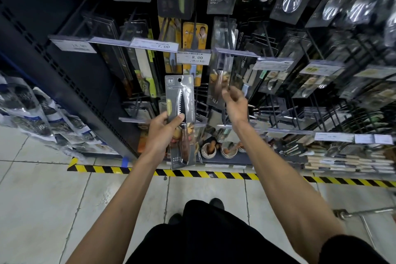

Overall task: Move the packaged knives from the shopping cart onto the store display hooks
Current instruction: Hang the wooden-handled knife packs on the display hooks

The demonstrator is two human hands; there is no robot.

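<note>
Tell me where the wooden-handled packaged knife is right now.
In the head view, left of centre: the left hand holds the packaged knife upright, just below the 8.00 price tag, with the right hand to its right.

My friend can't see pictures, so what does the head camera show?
A left hand holds a packaged knife upright before store display hooks, while the blurred right hand reaches toward a hanging package.

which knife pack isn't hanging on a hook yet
The grey-carded serrated knife pack, gripped in the left hand; the others hang from display hooks.
</note>
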